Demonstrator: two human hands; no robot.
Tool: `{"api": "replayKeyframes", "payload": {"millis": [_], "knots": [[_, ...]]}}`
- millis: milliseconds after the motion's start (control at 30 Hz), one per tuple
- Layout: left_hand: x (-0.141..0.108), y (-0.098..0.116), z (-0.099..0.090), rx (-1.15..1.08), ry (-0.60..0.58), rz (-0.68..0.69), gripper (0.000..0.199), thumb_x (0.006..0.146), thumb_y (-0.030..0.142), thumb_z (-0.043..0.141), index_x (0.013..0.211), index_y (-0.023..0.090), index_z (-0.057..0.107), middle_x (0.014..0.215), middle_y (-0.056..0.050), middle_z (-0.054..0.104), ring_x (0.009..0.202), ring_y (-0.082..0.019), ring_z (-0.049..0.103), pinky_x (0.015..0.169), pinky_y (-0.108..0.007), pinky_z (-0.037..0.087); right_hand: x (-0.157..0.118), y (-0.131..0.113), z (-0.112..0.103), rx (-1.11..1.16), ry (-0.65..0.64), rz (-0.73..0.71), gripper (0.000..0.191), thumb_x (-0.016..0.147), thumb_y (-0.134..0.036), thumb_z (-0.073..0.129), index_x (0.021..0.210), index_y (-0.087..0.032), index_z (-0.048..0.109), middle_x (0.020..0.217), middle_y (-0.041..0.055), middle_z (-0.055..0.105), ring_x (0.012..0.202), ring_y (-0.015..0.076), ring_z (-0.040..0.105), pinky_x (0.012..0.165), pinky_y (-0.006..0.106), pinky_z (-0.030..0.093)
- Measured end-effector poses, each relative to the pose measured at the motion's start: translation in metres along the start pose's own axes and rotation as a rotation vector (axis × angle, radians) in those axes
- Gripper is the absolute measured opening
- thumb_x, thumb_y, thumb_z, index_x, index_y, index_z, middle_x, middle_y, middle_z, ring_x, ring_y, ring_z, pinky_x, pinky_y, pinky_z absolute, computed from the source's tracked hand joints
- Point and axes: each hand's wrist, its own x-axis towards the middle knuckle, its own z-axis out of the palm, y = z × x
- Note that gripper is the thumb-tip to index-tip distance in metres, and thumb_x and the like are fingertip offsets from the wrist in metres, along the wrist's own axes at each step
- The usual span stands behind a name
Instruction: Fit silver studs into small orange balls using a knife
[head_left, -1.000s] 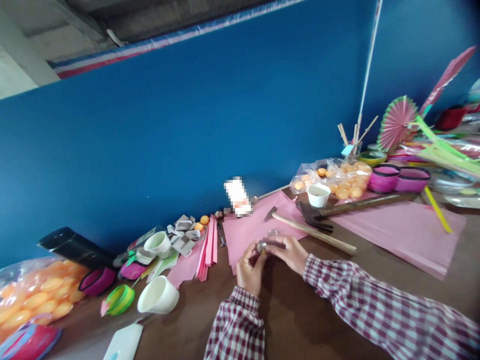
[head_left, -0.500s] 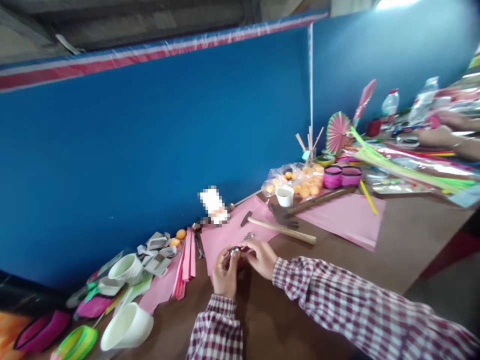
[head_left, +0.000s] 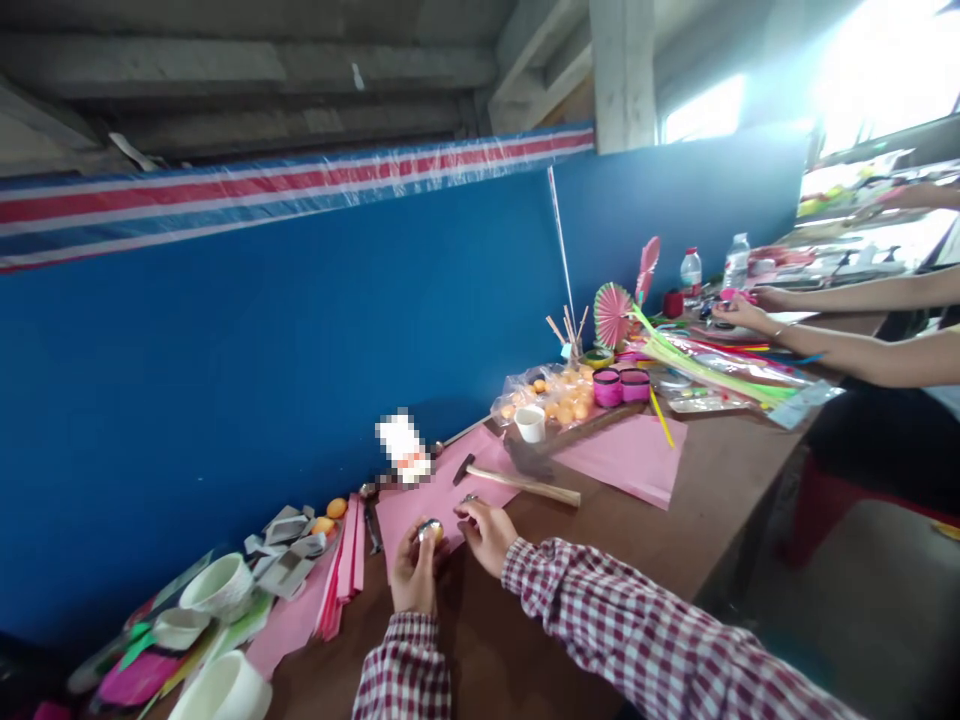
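Note:
My left hand (head_left: 415,575) is closed around a small shiny round metal piece (head_left: 430,531) with a yellowish patch on its side. My right hand (head_left: 489,537) is just to its right, apart from it, fingers curled with the tips close together. Those fingertips are at a few tiny metal bits (head_left: 469,498) on a pink sheet (head_left: 442,485); whether they pinch one is too small to make out. Beyond the hands, a hammer (head_left: 525,482) with a wooden handle lies partly on that sheet.
Folded pink strips (head_left: 349,550), grey pieces (head_left: 289,565) and white cups (head_left: 225,690) stand left. Further right are a larger hammer (head_left: 592,430), bagged orange balls (head_left: 566,405) and magenta rings (head_left: 634,386). A blue partition (head_left: 262,350) backs the table. Another person's arms (head_left: 847,345) reach in at right.
My right hand has left the round metal piece and moved to the tiny metal bits. My left hand still holds the piece. The view has tilted up and turned right.

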Motion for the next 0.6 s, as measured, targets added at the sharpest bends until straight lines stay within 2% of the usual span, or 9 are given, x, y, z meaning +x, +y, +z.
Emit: {"api": "replayKeyframes", "payload": {"millis": [267,600], "knots": [[0.0026,-0.0032,-0.0014,0.013,0.005,0.036,0.028,0.063,0.022,0.067,0.09,0.016,0.061,0.09,-0.005,0.065,0.078,-0.016,0.063,0.077,-0.033,0.051,0.0041,0.0035,0.0028,-0.02,-0.016,0.03,0.02,0.076,-0.016,0.047,0.092,-0.017,0.06,0.087,0.005,0.062,0.075,0.014,0.058,0.07,0.025,0.045],[-0.0019,-0.0006,0.001,0.075,-0.006,0.026,0.028,0.063,0.024,0.065,0.09,0.016,0.061,0.091,-0.006,0.065,0.08,-0.02,0.063,0.075,-0.035,0.052,-0.0001,0.0024,0.0011,-0.059,-0.063,0.029,0.023,0.075,-0.016,0.049,0.094,-0.02,0.06,0.086,0.0033,0.064,0.075,0.015,0.059,0.07,0.025,0.045]]}}
